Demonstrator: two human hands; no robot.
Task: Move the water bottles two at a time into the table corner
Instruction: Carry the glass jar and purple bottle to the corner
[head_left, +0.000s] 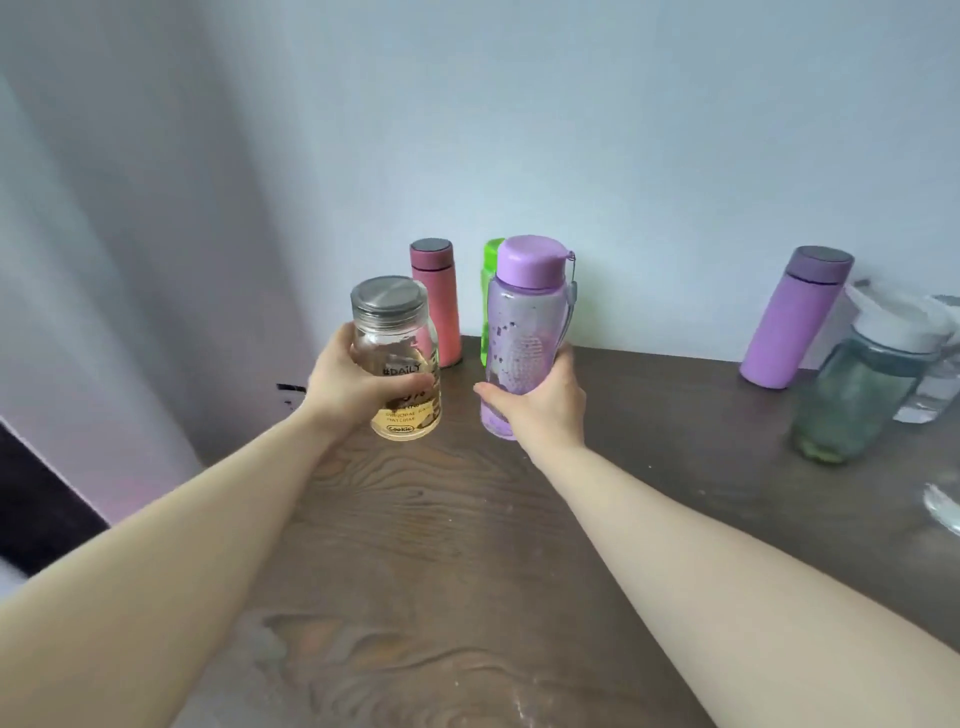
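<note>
Both our hands are closed around bottles. Our left hand (358, 387) wraps the clear glass jar (397, 358) around its middle, thumb across the printed front, fingers behind; the jar has a metal lid and stands near the surface's left edge. Whether its base touches the wood we cannot tell. Our right hand (540, 405) grips the lilac bottle (524, 332) low on its body from the right side, thumb pointing left across the base; this bottle is upright too, with a lilac cap and a strap down its right side.

Largest first: the surface (467, 545) is dark wood grain, reaching back to a pale wall (571, 130). Its left edge runs diagonally from near us toward the far left corner, with a light curtain (130, 234) hanging beyond it. Bare wood lies open between us and the held bottles, and between them and the group at right.

In the far left corner a pink flask (435, 301) stands against the wall, just behind the jar. A green bottle (488, 306) stands beside it, mostly hidden behind the lilac bottle.

Well apart at right, a purple flask (795, 322) stands by the wall; a teal bottle (857, 389) with a white lid stands just in front of it, and something clear (930, 384) sits at the frame's edge.
</note>
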